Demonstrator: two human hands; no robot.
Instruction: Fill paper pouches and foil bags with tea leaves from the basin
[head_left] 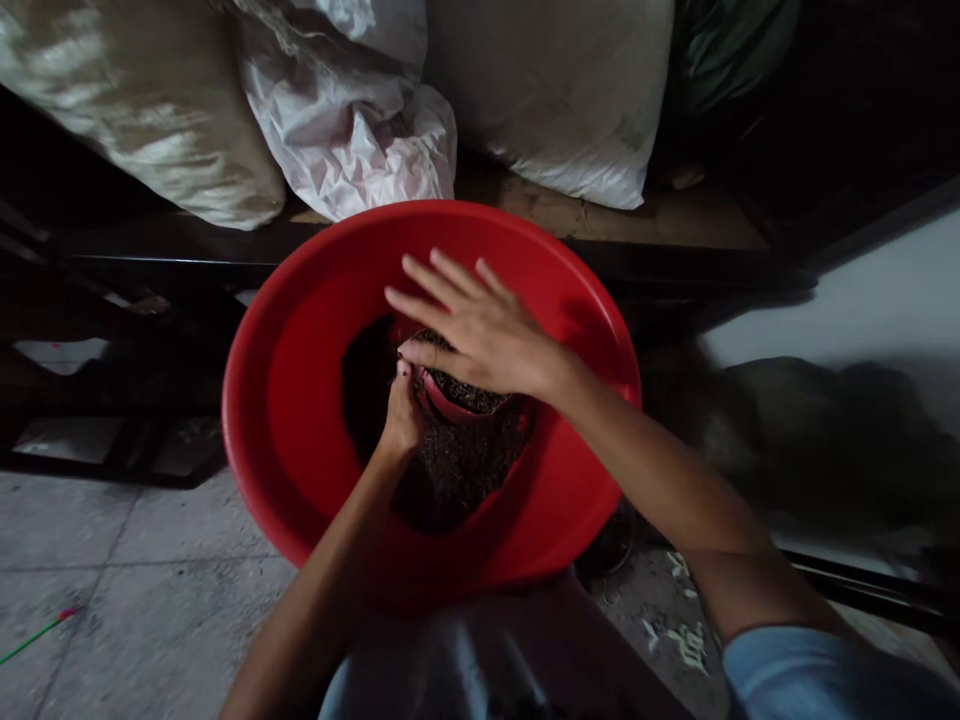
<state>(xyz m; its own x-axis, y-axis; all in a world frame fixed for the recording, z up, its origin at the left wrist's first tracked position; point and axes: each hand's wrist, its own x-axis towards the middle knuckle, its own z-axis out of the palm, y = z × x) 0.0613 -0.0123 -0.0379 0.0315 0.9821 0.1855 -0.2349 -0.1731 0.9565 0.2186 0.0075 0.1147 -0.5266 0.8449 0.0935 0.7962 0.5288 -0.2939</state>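
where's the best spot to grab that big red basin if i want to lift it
Probably the rolled rim of the red basin, with one hand at each of two opposite sides. The wall is smooth and slopes inward, giving no hold, and dark loose material sits in the bottom. The left hand and right hand are busy inside.

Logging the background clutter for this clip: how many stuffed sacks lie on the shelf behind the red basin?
4 in view: a tan sack at left, a crumpled white sack beside it, a large white sack right of centre, and a green sack in shadow at right. More may sit outside the picture.
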